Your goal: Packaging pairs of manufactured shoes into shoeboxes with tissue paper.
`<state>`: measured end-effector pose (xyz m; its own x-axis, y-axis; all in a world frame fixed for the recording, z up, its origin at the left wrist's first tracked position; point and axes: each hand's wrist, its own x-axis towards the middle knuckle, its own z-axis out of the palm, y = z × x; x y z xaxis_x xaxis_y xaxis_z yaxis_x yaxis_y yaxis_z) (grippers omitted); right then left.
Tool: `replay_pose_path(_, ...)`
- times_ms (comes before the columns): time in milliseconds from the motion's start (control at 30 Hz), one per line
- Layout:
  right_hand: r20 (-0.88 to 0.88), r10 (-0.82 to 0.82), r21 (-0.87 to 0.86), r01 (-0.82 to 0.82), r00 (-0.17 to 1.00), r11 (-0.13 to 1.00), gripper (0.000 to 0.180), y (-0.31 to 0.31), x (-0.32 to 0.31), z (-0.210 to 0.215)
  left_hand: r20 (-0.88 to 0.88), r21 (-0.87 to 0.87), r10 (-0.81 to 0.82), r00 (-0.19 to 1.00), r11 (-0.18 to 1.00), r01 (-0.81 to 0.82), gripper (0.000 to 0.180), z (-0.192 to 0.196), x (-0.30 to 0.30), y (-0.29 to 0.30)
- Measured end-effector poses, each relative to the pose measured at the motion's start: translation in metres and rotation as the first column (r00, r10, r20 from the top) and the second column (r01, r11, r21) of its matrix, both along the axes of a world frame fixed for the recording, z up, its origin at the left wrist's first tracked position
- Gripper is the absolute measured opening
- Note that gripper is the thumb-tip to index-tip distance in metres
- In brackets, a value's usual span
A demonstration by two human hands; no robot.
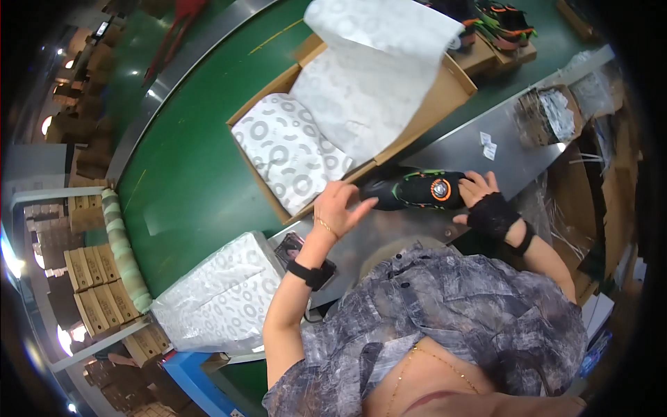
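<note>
A black shoe (pixel 418 190) with green trim and an orange-ringed dial lies on the metal ledge (pixel 410 229) in front of me. My right hand (pixel 483 203), in a black fingerless glove, grips one end of it between thumb and fingers. At the shoe's other end, my left hand (pixel 339 210) has its thumb and fingers apart, with the thumb close to the dark tip. Just beyond stands an open cardboard box (pixel 455 90). Inside it is a bundle covered by grey-patterned white paper (pixel 278 142), and a loose sheet (pixel 375 76) rises over the far side.
A stack of patterned paper (pixel 222 292) sits at the left, beside a dark phone-like object (pixel 290 244). Small white packets (pixel 488 146) and a carton of clear plastic (pixel 552 115) lie rightward. More shoes (pixel 504 24) stand on boxes at the far right of the green belt (pixel 180 174).
</note>
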<state>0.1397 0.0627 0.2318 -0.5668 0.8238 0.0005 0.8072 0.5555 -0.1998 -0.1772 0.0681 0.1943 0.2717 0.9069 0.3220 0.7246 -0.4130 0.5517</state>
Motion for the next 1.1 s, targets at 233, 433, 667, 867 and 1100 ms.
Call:
replay_pose_path(233,-0.092,0.249,0.154,-0.233,0.964,0.960,0.017,0.011,-0.020,-0.005,-0.242,-0.346,-0.033,0.970,0.937,-0.054,0.109,-0.017,0.000,-0.039)
replay_pose_path(433,-0.233,0.650,0.153,-0.633,0.724,0.759,0.016,0.022,-0.081,0.055,-0.051,-0.579,-0.040,0.998,0.815,0.003,0.115,0.013,-0.027,-0.084)
replay_pose_path(667,-0.340,0.796,-0.005,-0.848,0.500,0.530,0.016,0.043,-0.161,0.081,0.176,-0.710,0.391,0.903,0.686,-0.159,0.078,0.035,-0.050,-0.158)
replay_pose_path(867,-0.177,0.404,0.393,-0.312,0.898,0.865,0.059,0.097,-0.222,0.007,0.537,-0.783,0.644,0.545,0.621,0.037,0.068,0.015,-0.059,-0.210)
replay_pose_path(1100,-0.055,0.302,0.065,-0.298,0.952,0.952,0.014,0.162,-0.207,-0.009,0.746,-0.661,0.652,0.135,0.750,0.032,0.073,0.022,-0.093,-0.155)
